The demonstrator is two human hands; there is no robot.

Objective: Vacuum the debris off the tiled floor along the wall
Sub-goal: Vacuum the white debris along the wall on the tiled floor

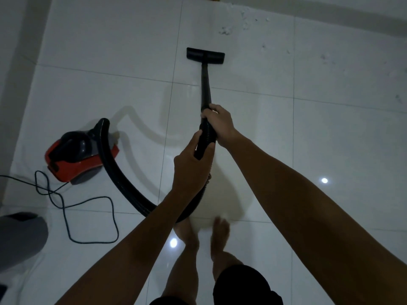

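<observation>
Both forearms reach up from the lower frame to the black wand (206,89): the left hand (190,168) wraps the ribbed hose end, the right hand (220,125) grips just above it, nearer the nozzle. Running almost straight up the frame, the wand ends at the floor nozzle (205,54), flat on the tiled floor (330,139). White debris (225,30) lies up and right of the nozzle, along the wall (330,5), so the next push probably angles up-right.
</observation>
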